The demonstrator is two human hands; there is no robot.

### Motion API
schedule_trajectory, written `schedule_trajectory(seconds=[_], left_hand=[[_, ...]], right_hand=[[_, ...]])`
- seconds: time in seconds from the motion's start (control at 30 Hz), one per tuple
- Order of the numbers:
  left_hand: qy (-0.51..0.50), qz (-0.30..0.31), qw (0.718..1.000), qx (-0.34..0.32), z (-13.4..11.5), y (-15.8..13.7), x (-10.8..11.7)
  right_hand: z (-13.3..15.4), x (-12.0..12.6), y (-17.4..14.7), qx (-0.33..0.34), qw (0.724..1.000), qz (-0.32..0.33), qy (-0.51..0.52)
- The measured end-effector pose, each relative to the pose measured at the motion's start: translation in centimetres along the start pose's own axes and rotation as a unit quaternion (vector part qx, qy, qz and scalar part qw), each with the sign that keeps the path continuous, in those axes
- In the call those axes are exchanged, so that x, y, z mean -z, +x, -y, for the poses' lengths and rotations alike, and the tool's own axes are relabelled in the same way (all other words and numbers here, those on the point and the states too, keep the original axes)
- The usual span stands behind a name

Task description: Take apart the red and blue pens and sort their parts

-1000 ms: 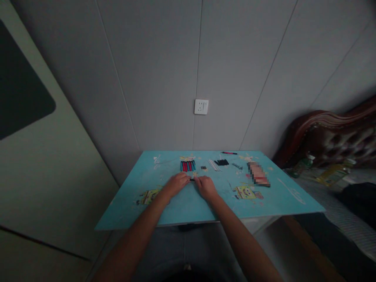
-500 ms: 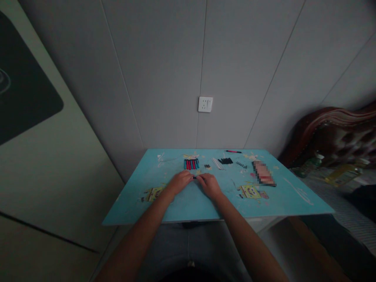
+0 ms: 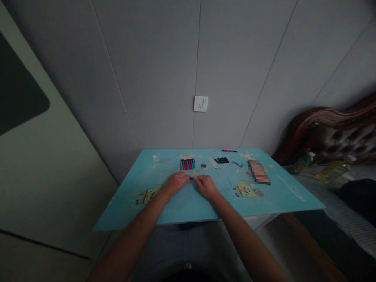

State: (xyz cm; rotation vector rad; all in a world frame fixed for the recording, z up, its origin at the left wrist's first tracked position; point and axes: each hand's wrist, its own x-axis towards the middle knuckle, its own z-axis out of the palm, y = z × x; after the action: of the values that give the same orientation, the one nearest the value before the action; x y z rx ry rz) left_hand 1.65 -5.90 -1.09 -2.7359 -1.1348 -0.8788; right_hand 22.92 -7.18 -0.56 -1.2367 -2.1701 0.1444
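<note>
My left hand (image 3: 177, 181) and my right hand (image 3: 207, 185) meet above the middle of the table. Both are closed, fingertips pinching opposite ends of a small black pen part (image 3: 191, 178); most of it is hidden by the fingers. Just beyond my left hand lies a row of blue and red pen barrels (image 3: 187, 164). Farther right are a cluster of tiny dark pieces (image 3: 203, 166), thin white pen refills (image 3: 214, 163), several black pen parts (image 3: 221, 160) and a row of small springs (image 3: 237, 163).
A pink and black pen (image 3: 229, 150) lies near the back edge of the blue table (image 3: 188, 207). A blurred flat rectangular object (image 3: 258, 171) is at the right. Bottles (image 3: 305, 162) stand by a headboard (image 3: 337, 137). A wall socket (image 3: 201, 103) is above the table.
The view has shifted slightly, so the table and its items appear a little farther left. Both hands keep nearly the same pose around the black pen part.
</note>
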Motion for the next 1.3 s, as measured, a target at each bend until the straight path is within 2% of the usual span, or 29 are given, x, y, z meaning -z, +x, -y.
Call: schedule_trajectory(seconds=[0.1,0.17,0.3,0.43,0.53,0.7,0.87,1.0,1.1,1.2,1.23,1.3], left_hand=[[0.009,0.000,1.000,-0.008,0.3,0.3,-0.1],[0.016,-0.004,1.000,-0.006,0.7,0.7,-0.1],[0.027,-0.026,0.999,0.020,1.6,2.1,-0.2],[0.028,-0.051,0.997,0.057,2.0,4.0,-1.6],[0.006,-0.052,0.995,0.089,1.8,5.0,-2.7],[-0.043,-0.027,0.992,0.114,1.6,5.0,-3.2],[-0.064,-0.021,0.988,0.138,1.3,4.7,-2.7],[-0.073,-0.015,0.987,0.145,1.0,4.8,-2.6],[-0.086,-0.008,0.984,0.153,1.0,4.9,-2.5],[-0.095,-0.005,0.983,0.155,1.0,4.9,-2.4],[-0.094,-0.005,0.983,0.155,0.9,4.9,-2.3],[-0.090,-0.005,0.983,0.157,0.9,5.0,-2.1]], right_hand=[[-0.8,0.6,0.5,-0.018,0.999,-0.018,-0.029],[-2.8,1.9,1.4,-0.042,0.997,-0.044,-0.056],[-9.8,6.4,3.4,-0.126,0.977,-0.108,-0.134],[-16.7,9.8,4.0,-0.190,0.954,-0.122,-0.197],[-19.6,9.7,3.2,-0.214,0.942,-0.106,-0.235],[-21.8,8.2,2.1,-0.240,0.919,-0.084,-0.302],[-22.7,8.2,2.6,-0.252,0.919,-0.085,-0.290],[-22.0,8.7,3.3,-0.226,0.932,-0.149,-0.241],[-19.8,8.6,3.6,-0.207,0.950,-0.210,-0.105],[-15.9,7.7,4.1,-0.205,0.945,-0.245,0.072],[-14.4,7.2,4.4,-0.199,0.943,-0.235,0.126],[-11.5,6.0,5.3,-0.179,0.945,-0.163,0.221]])
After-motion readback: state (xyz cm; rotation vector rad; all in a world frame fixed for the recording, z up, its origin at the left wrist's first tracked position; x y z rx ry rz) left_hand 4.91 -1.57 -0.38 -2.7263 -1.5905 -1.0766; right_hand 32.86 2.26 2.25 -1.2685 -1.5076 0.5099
